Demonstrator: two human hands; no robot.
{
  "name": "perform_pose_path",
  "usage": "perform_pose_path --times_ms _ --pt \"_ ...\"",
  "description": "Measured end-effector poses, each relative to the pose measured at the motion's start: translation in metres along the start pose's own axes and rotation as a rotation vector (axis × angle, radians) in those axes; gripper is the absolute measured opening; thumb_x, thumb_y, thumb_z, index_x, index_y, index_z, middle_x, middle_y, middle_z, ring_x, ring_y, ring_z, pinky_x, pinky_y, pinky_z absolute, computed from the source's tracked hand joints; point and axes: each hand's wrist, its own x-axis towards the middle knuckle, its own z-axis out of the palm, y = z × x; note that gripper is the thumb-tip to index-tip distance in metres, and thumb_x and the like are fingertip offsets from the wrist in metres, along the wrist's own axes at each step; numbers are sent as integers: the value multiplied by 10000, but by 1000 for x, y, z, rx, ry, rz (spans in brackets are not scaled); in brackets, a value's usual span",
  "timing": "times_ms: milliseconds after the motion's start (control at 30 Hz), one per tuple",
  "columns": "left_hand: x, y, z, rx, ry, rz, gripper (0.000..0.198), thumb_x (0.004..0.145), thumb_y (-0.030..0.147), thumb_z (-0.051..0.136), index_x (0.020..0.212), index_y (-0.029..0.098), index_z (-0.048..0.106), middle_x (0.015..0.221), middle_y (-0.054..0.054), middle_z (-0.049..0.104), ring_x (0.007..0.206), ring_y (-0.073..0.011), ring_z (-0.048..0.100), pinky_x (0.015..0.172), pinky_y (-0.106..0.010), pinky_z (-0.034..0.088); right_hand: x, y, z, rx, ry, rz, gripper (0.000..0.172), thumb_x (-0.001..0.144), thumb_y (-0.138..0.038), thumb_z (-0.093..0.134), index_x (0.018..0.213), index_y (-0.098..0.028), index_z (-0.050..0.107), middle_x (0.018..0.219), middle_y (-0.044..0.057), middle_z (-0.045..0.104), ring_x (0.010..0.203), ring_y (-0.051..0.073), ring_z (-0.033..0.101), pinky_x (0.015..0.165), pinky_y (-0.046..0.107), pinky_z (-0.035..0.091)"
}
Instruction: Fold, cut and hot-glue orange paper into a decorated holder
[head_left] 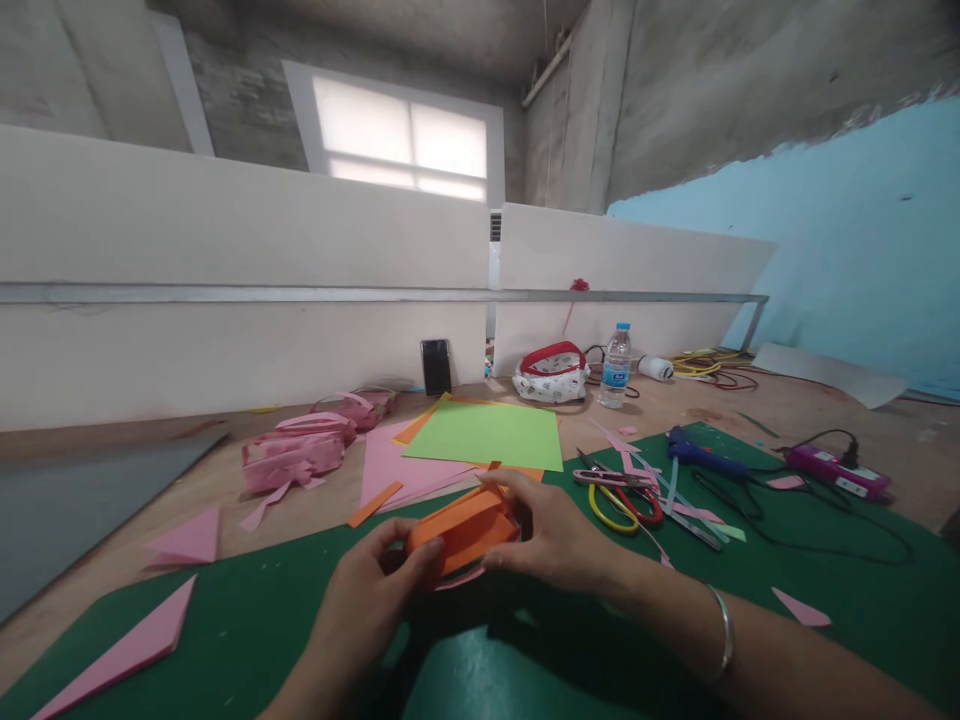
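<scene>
Between my hands is a small folded orange paper box (pixel 461 530), tilted, with a pink edge along its lower side. My left hand (pixel 382 580) grips its left end, thumb on the near side. At the right end my right hand (pixel 551 530) closes on it, forefinger over the top edge and thumb on the near face. A narrow orange paper strip (pixel 375 503) lies just beyond my left hand. Behind the box are stacked sheets: a lime green sheet (pixel 484 432) on top, with orange and pink paper (pixel 382 465) beneath.
Pink paper baskets (pixel 300 452) stand at the left. Scissors (pixel 615 505), a blue glue gun (pixel 705 453) and a purple power strip (pixel 840 472) lie right on the green mat (pixel 247 620). A phone (pixel 435 367), pouch (pixel 553 373) and water bottle (pixel 616 370) stand at the back.
</scene>
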Motion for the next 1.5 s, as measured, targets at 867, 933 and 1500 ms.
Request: perform_pose_path --times_ms 867,933,1500 --pt "8 -17 1 -205 -218 -93 327 647 468 671 633 173 531 546 40 492 513 -90 383 483 -196 274 0 -5 -15 -230 -127 -209 606 691 -87 638 1277 -148 500 1281 129 474 1211 200 427 1019 312 354" --pt "8 -18 2 -216 -221 -102 323 656 472 663 657 174 539 574 24 523 530 -100 410 493 -200 287 0 -4 -15 -226 -127 -178 645 669 -104 656 1290 -135 486 1276 136 477 1186 211 446 999 318 375" --pt "8 -18 5 -217 -198 -102 389 616 527 673 574 185 492 501 48 445 475 -98 365 459 -206 262 -1 0 -11 -447 -161 -300 562 707 -192 657 1245 -145 504 1296 138 493 1185 232 466 968 328 401"
